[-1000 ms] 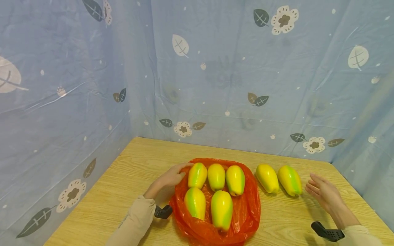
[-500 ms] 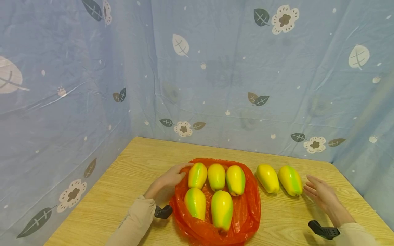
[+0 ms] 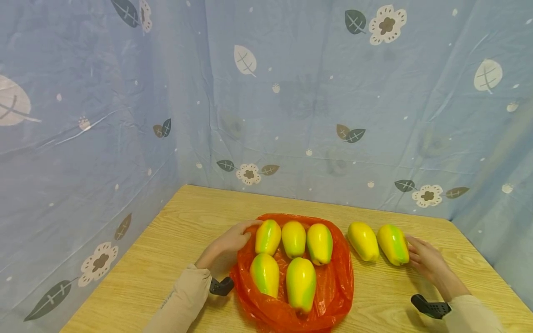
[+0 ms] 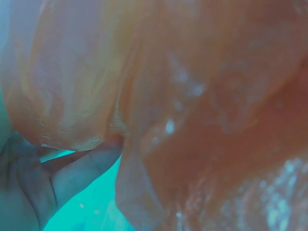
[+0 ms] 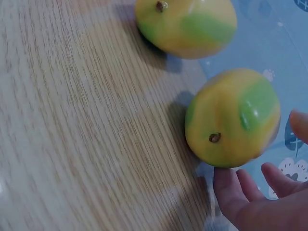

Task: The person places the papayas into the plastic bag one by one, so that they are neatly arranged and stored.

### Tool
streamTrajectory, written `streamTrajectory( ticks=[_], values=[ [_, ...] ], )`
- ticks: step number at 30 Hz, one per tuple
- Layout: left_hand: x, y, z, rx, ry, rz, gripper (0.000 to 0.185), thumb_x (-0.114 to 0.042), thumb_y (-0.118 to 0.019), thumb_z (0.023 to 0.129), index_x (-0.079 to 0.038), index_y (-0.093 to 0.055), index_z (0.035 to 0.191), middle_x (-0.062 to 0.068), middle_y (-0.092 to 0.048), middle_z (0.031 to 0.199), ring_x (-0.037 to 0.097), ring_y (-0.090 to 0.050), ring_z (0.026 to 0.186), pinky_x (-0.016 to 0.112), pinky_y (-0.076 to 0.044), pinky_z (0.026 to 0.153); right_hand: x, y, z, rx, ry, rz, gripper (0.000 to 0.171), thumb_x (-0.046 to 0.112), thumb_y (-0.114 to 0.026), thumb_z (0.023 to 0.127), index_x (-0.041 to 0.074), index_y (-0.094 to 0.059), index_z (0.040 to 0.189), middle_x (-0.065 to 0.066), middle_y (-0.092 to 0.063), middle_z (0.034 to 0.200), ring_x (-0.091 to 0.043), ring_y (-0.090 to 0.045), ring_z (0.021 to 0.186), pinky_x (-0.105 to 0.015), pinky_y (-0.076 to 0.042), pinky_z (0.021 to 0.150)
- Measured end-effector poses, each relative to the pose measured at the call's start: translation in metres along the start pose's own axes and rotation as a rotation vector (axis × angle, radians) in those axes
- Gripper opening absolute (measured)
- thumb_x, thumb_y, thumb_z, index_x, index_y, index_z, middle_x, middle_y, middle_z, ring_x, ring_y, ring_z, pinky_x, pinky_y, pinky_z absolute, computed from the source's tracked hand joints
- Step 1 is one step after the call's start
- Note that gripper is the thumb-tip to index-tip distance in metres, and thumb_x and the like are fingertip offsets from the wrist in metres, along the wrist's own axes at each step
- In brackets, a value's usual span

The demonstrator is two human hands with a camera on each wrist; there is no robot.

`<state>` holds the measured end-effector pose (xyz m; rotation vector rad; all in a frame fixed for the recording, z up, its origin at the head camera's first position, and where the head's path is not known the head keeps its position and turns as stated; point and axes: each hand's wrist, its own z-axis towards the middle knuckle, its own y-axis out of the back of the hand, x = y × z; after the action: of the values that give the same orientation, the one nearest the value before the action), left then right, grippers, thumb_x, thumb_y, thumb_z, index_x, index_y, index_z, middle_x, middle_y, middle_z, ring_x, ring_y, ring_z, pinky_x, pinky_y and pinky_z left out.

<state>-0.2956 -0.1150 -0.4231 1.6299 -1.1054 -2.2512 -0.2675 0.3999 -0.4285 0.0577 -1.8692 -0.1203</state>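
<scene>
A red plastic bag (image 3: 333, 296) lies spread wide on the table, with several yellow-green papayas (image 3: 300, 284) inside. At its left rim my left hand (image 3: 229, 240) grips the plastic; in the left wrist view the thumb (image 4: 86, 168) meets a fold of the bag (image 4: 192, 144), and the other fingers are mostly hidden. Right of the bag lie two more papayas, the nearer-to-bag papaya (image 3: 363, 241) and the outer papaya (image 3: 393, 244). My right hand (image 3: 430, 263) is at the outer one's right side, its fingertips against or very near the fruit (image 5: 233, 120), thumb apart.
The wooden table (image 3: 166, 259) ends at a blue patterned curtain (image 3: 291, 115) behind and on both sides. A dark wrist device (image 3: 430, 307) sits on my right wrist, and another wrist device (image 3: 221, 286) on my left beside the bag.
My right hand has moved left, from beside the outer papaya up to its right side. The left hand and the bag have stayed in place.
</scene>
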Motion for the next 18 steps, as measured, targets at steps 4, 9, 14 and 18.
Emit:
streamTrajectory(
  ticks=[4,9,14,18],
  values=[
    [0.0016,0.0000,0.0007,0.003,0.010,-0.002,0.044,0.004,-0.039,0.095,-0.004,-0.048,0.138,0.020,-0.042,0.143,0.038,-0.034,0.133,0.052,-0.027,0.109,0.0023,-0.0049,0.0002,-0.001,-0.006,-0.062,0.090,0.050,-0.036,0.098,-0.009,0.013,0.144,-0.038,0.008,0.148,0.007,-0.049,0.079,-0.017,-0.049,0.073],
    [0.0015,-0.0002,0.0009,0.005,0.018,-0.001,0.044,0.004,-0.040,0.095,-0.004,-0.048,0.138,0.020,-0.041,0.143,0.038,-0.034,0.133,0.052,-0.027,0.109,0.0039,-0.0094,0.0003,0.008,0.005,-0.130,0.090,0.051,-0.035,0.098,-0.013,0.009,0.144,-0.040,-0.001,0.146,0.004,-0.052,0.081,-0.020,-0.051,0.076],
    [0.0000,-0.0002,0.0007,0.000,0.020,-0.003,0.044,0.004,-0.040,0.095,-0.004,-0.049,0.137,0.021,-0.041,0.143,0.039,-0.034,0.133,0.052,-0.026,0.109,0.0025,-0.0105,0.0019,0.021,0.030,-0.165,0.089,0.049,-0.035,0.098,-0.016,0.006,0.143,-0.036,-0.025,0.134,-0.001,-0.055,0.081,-0.022,-0.052,0.075],
    [0.0001,-0.0003,0.0006,-0.005,0.027,-0.006,0.045,0.005,-0.039,0.094,-0.004,-0.049,0.137,0.021,-0.041,0.143,0.039,-0.033,0.133,0.052,-0.026,0.109,0.0003,-0.0088,0.0043,0.070,0.051,-0.167,0.087,0.046,-0.034,0.100,-0.017,0.009,0.142,-0.023,-0.041,0.120,-0.004,-0.058,0.083,-0.025,-0.053,0.077]
  ],
)
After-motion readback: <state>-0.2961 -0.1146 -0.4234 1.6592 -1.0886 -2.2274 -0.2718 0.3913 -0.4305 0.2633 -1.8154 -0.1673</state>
